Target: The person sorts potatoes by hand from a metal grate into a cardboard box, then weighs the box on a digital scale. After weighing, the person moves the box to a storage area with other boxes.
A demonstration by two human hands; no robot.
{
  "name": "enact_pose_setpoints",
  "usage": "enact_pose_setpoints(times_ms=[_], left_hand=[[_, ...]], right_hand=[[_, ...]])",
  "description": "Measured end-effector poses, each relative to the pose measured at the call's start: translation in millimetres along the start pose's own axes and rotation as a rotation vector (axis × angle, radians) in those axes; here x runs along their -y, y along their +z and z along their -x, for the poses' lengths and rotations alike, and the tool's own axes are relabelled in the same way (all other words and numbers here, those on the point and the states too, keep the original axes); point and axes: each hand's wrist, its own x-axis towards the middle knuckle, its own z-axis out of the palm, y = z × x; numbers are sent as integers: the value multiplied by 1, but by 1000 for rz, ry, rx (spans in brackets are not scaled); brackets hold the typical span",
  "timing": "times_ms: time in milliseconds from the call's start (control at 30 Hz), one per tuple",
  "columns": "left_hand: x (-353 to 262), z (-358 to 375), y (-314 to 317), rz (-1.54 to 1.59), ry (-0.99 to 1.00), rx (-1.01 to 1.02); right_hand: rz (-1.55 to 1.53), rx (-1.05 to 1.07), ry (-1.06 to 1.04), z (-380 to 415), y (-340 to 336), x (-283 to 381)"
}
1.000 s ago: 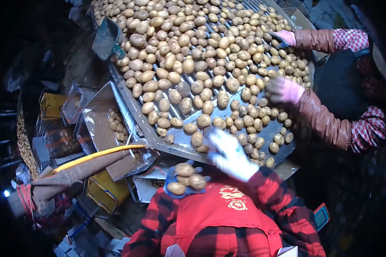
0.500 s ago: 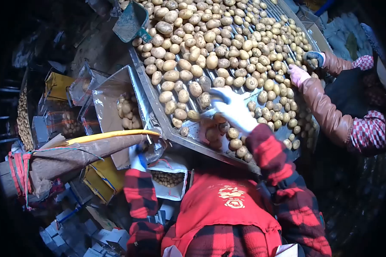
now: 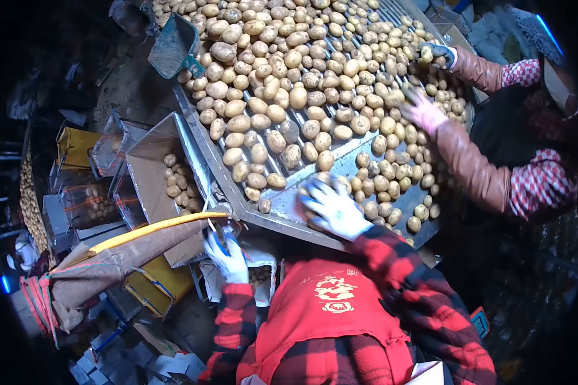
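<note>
Many potatoes point(image 3: 282, 83) cover a sloping slatted sorting table point(image 3: 237, 208). My right hand point(image 3: 334, 206), in a white and blue glove, lies over the table's smooth lower end with its fingers spread. Something potato-coloured shows blurred beside its fingertips, and what lies under the palm is hidden. Lower left, my left hand point(image 3: 228, 258) is raised in a similar glove, fingers apart, holding nothing I can see. It is just below the tip of a pole with a yellow strip point(image 3: 160, 226) and above a white sack point(image 3: 263, 260) with potatoes inside.
Across the table a co-worker's gloved hands, one pink point(image 3: 424, 112) and one dark point(image 3: 437, 56), are among the potatoes. A green scoop point(image 3: 175, 46) rests at the upper left edge. Open cartons point(image 3: 151, 160) with potatoes and a yellow box point(image 3: 157, 282) stand at left.
My right hand has moved down the table toward its lower edge, and potatoes there have shifted. My left hand shows more fully below the pole. The co-worker's hands have moved, and the view has shifted.
</note>
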Motion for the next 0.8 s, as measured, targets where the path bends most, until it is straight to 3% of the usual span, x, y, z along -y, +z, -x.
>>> enact_pose_setpoints(times_ms=[33, 67, 100, 167, 233, 267, 300, 367, 433, 467, 500, 567, 633, 667, 700, 733, 800], left_hand=[[5, 10, 6, -1, 214, -86], [-36, 16, -1, 260, 172, -20], [-40, 22, 4, 216, 321, -8], [-55, 40, 19, 321, 307, 112], [-65, 56, 39, 468, 272, 241], [-84, 47, 33, 307, 431, 287], [-92, 41, 37, 337, 451, 378], [-102, 38, 48, 534, 287, 540], [-99, 42, 67, 630, 161, 618], [-102, 43, 75, 894, -176, 703], [-102, 38, 81, 1144, -523, 770], [-100, 26, 90, 1290, -584, 844], [-115, 10, 80, 1420, -767, 868], [-124, 0, 76, 1480, -966, 803], [-121, -6, 77, 1485, -974, 802], [-115, -12, 78, 1636, -1018, 853], [-117, -16, 79, 1786, -1060, 910]], right_hand=[[107, 43, 49, 26, -9, -9], [105, 79, 219, 46, -15, -14], [142, 83, 306, 66, -26, -21], [321, -53, 363, 72, -33, -31], [274, -271, 376, 30, -43, -26], [230, -248, 310, -1, -53, -24], [238, -265, 239, -32, -54, -23], [236, -410, 125, -98, -35, -40], [407, -184, 126, -143, 5, -70], [406, -174, 166, -158, 24, -82], [323, -17, 212, -171, 6, -80], [244, 7, 175, -169, -15, -82], [205, -419, 97, -143, -7, -80], [126, -409, 113, -126, -23, -61], [30, -354, 126, -105, -35, -42], [-176, -60, 194, -78, -38, -26], [-316, 12, 83, -30, -35, -6]])
